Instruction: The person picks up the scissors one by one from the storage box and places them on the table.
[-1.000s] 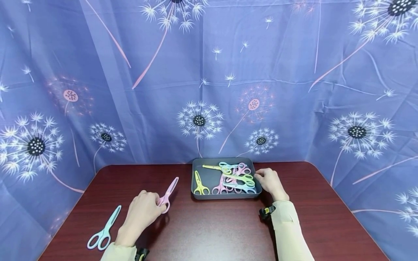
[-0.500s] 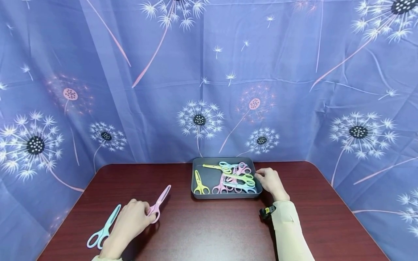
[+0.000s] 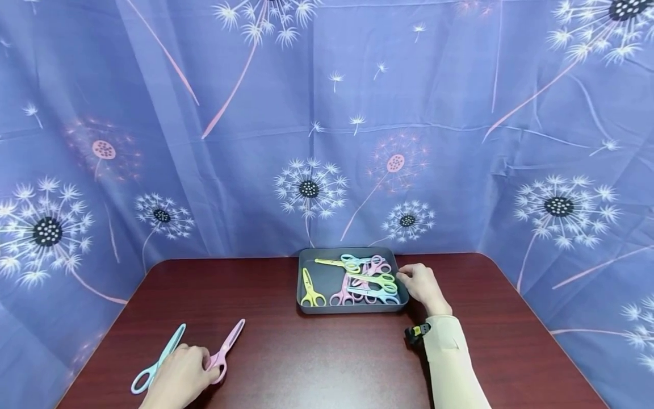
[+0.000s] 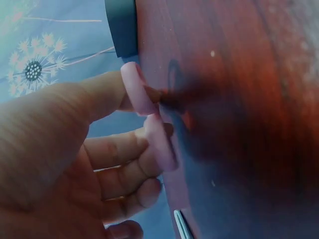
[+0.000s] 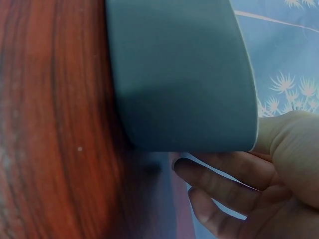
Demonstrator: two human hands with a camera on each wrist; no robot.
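Note:
Pink scissors (image 3: 219, 358) are held at their handle loops by my left hand (image 3: 180, 372), the blades pointing away to the upper right. In the left wrist view, the thumb and fingers pinch the pink loops (image 4: 160, 145) close over the table. Light blue scissors (image 3: 168, 347) lie just left of that hand, partly covered by it. My right hand (image 3: 422, 287) grips the right end of a dark grey tray (image 3: 352, 309). In the right wrist view, the thumb tip is hidden behind the tray wall (image 5: 184, 79), with the fingers outside it.
Several scissors lie in the tray: a yellow pair (image 3: 310, 288) alone at the left, and yellow, green, blue and pink ones piled at the right. Behind the dark red table (image 3: 327, 358) hangs a blue dandelion-print curtain (image 3: 245, 187).
My left hand has moved toward me and to the left with the pink scissors, coming close beside the light blue pair. My right hand and the tray have stayed in place.

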